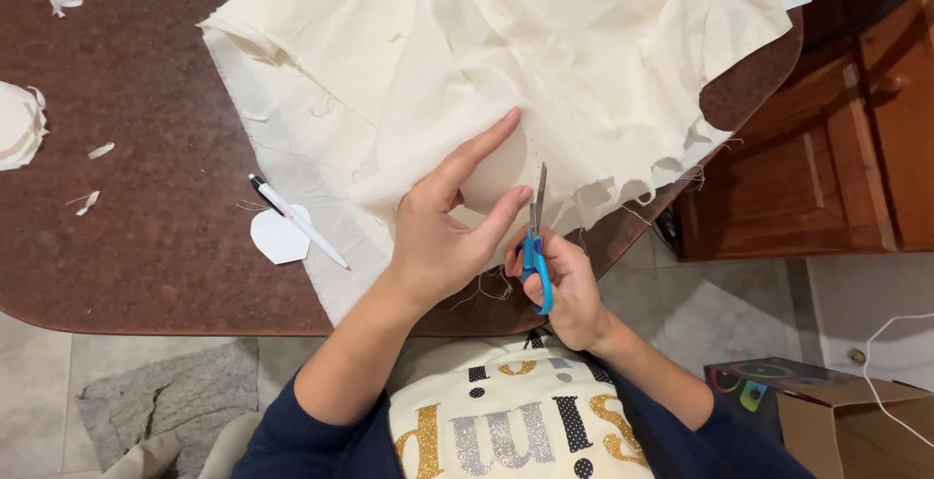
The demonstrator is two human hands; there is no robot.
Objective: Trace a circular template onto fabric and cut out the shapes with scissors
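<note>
A large cream cloth [506, 61] lies crumpled over the brown stone tabletop [146, 197], its frayed edge hanging off the near side. My left hand [448, 226] presses flat on the cloth near that edge, fingers spread around a pale round shape. My right hand [564, 289] grips blue-handled scissors [534, 246], whose blades point away from me into the cloth right beside my left thumb.
A white pen [297, 219] lies across a small white cut-out piece [277, 238] left of my hands. Cloth scraps [19, 124] dot the table's left side. A wooden cabinet [827, 168] stands at right; a cardboard box [846, 425] and white cable [895, 362] sit on the tiled floor.
</note>
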